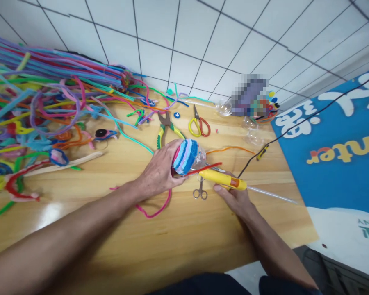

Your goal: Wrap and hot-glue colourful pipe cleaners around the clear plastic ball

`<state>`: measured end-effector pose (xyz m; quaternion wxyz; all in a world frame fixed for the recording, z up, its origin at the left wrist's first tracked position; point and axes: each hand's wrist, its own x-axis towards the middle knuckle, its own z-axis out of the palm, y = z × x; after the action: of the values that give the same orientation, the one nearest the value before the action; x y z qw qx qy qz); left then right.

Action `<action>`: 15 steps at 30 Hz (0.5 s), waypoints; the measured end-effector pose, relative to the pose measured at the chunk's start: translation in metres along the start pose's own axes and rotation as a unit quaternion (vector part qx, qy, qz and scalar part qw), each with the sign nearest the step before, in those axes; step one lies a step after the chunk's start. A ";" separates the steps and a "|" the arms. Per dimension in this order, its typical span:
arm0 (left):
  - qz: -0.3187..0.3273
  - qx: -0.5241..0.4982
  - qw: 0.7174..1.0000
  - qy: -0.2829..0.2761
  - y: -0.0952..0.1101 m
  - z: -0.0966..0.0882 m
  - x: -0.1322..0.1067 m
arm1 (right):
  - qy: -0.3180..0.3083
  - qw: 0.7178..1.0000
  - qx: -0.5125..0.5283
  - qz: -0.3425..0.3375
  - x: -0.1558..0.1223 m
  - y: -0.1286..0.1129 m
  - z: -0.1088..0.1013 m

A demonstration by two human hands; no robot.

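Note:
My left hand (161,168) is wrapped round a clear ball (186,157) partly covered in blue, light blue, lilac and pink pipe cleaner bands. A bare see-through part of the ball faces right. In my right hand (233,198) is a yellow glue gun (218,179), its nozzle end at the lower right of the ball; whether it touches is hard to see. A clear glue stick (272,194) sticks out of its back. A red pipe cleaner (204,168) runs from the ball across the front of the gun.
Small scissors (200,193) lie below the gun. Pliers (167,127) and red-and-yellow scissors (199,123) lie beyond the ball. A large heap of pipe cleaners (49,106) covers the left side. A black cord (292,121) crosses at right, past clear balls (254,137).

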<state>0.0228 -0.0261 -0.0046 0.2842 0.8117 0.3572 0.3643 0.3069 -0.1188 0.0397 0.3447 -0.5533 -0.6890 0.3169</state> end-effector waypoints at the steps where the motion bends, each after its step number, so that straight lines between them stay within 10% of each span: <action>1: -0.002 0.000 1.000 -0.002 0.000 0.000 0.000 | 0.008 1.000 0.012 0.009 0.000 0.000 0.000; 15: 0.095 0.062 0.993 0.026 0.005 -0.008 -0.006 | 0.014 0.987 0.127 0.094 0.007 -0.002 0.004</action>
<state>0.0157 -0.0320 0.0016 0.1880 0.8484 0.3078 0.3874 0.3015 -0.1123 0.0404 0.3905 -0.5719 -0.5828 0.4252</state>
